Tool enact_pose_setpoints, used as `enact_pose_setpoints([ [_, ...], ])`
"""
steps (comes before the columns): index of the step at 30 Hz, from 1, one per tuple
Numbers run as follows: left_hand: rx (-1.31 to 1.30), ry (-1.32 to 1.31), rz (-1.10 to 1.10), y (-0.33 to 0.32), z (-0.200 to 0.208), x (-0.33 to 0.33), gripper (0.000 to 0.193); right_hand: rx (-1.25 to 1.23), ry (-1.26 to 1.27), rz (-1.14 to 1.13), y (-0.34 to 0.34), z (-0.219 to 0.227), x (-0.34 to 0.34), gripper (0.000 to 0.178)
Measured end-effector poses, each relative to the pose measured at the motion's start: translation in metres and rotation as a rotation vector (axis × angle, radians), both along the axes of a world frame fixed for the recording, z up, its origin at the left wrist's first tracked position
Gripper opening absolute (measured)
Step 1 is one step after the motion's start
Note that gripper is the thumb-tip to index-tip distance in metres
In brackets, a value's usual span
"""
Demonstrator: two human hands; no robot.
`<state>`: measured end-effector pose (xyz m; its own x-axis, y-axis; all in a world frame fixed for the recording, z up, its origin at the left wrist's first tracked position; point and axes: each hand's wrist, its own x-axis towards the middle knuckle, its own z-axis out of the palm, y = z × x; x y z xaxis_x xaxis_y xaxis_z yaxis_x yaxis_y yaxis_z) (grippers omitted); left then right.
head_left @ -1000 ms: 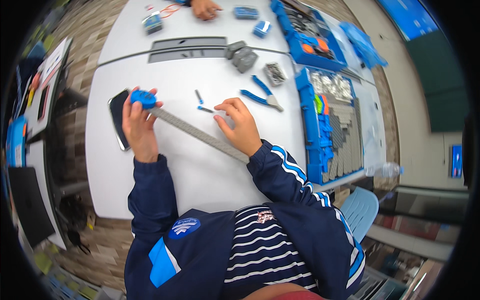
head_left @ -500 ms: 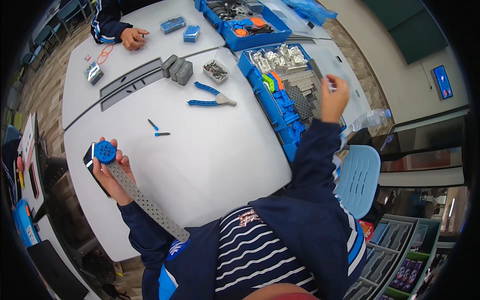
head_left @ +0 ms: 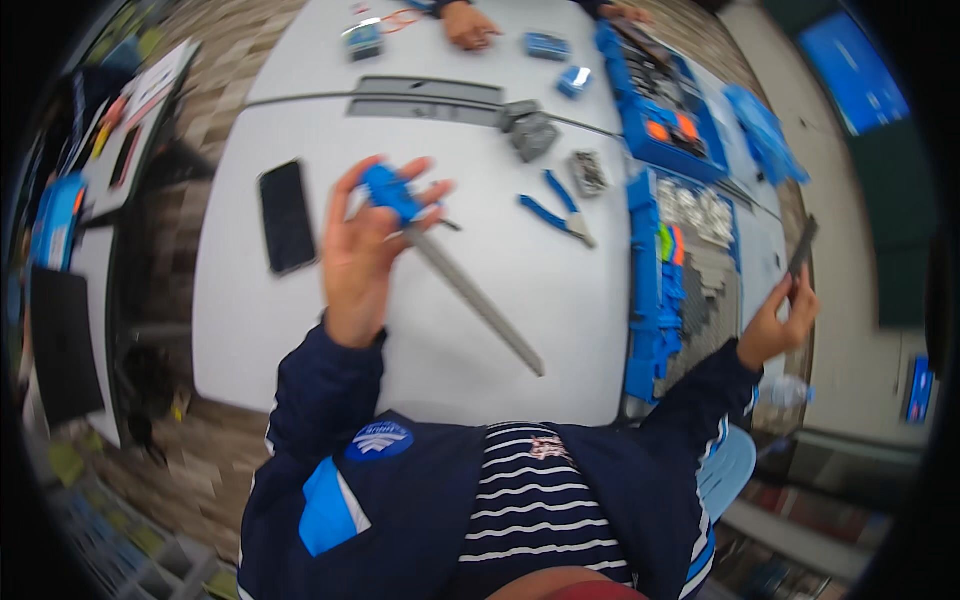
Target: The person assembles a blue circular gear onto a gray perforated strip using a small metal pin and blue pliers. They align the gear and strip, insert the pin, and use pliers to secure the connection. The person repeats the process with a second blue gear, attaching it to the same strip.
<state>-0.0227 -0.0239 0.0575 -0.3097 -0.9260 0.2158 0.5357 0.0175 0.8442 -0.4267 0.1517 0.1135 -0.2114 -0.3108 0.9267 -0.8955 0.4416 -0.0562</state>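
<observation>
My left hand is closed around a blue gear above the table. The gear sits at the end of a long grey perforated beam, which slants down toward my chest. Part of a small dark pin shows beside the fingers. Out to the right, beyond the open blue parts case, my right hand pinches a dark grey strip that points upward. Motion blurs the strip, so its holes cannot be made out. The case holds white, grey, blue, green and orange building parts.
A black phone lies left of my left hand. Blue-handled pliers, a small tub of parts and grey blocks lie farther back. Another blue case stands behind the first. Another person's hand rests across the table.
My right hand has moved from over the case to its right and now holds a dark grey strip. My left hand has lifted the gear and beam away from the phone. The view has turned.
</observation>
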Motion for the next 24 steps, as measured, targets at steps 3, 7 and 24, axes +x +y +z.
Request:
enact_pose_setpoints([
  [3, -0.032, 0.046, -0.066, 0.011, 0.007, -0.012, 0.071, 0.07, -0.07, 0.373, -0.031, 0.005, 0.114, 0.041],
  [7, -0.054, 0.08, -0.095, 0.022, 0.008, -0.018, 0.073, 0.264, -0.457, 0.905, -0.071, -0.02, 0.205, 0.048],
  [24, -0.072, 0.022, -0.087, 0.013, 0.001, -0.012, 0.075, 0.33, -0.654, 1.059, -0.097, -0.046, 0.232, 0.048],
])
